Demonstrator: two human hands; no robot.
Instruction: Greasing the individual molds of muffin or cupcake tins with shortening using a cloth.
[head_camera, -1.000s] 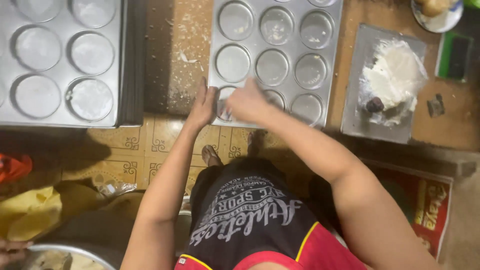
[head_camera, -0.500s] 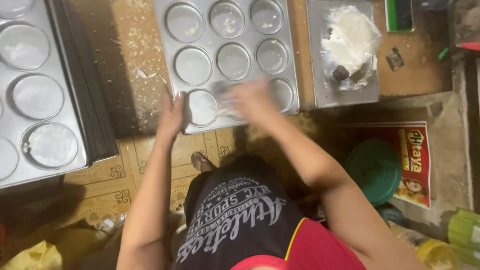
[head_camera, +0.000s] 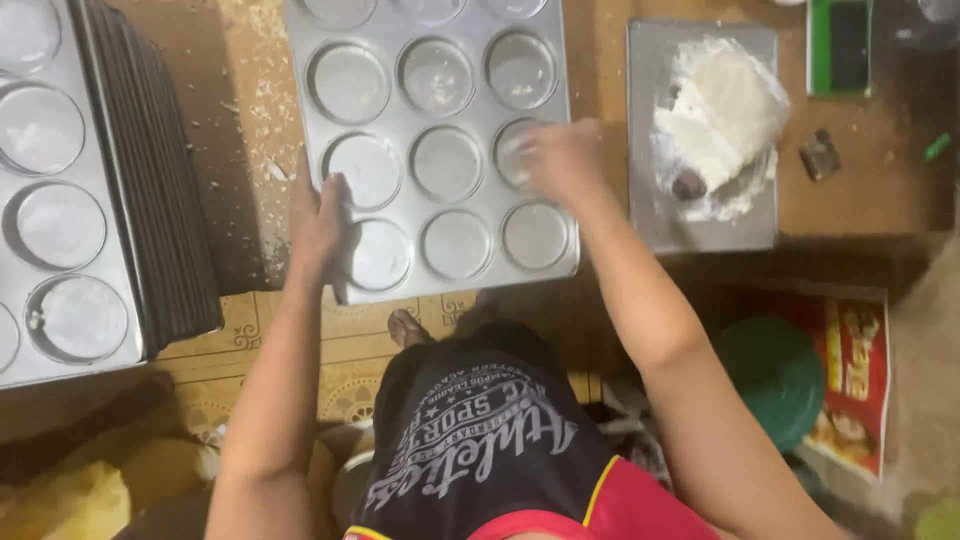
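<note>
1. Left hand (head_camera: 318, 222) pressed flat on the near left edge of the muffin tray (head_camera: 432, 140), fingers spread and pointing away from the body, gripping nothing, only bearing down on the rim.
2. Right hand (head_camera: 560, 160) blurred over a cup in the tray's right column, middle visible row; fingers bent downward into or just above the cup; cannot tell whether anything is pinched between them.
3. Hands well apart, one at each side of the same tray.
4. Muffin tray of grey metal, lying flat on the wooden table (head_camera: 250, 110), three round cups across; long axis running away from the body, far end cut off by the top edge, near edge slightly overhanging the table edge.
5. Right of the tray, just beside it: flat metal sheet (head_camera: 650, 215) carrying a white lump of grease (head_camera: 722, 110) with a small dark piece at its near side.
6. Left, apart from the tray: stack of trays (head_camera: 150, 200) with round cups on top.
7. Beyond the sheet: green-edged dark object (head_camera: 838, 45).
8. Below the table: green round lid (head_camera: 775, 375) on the floor.
</note>
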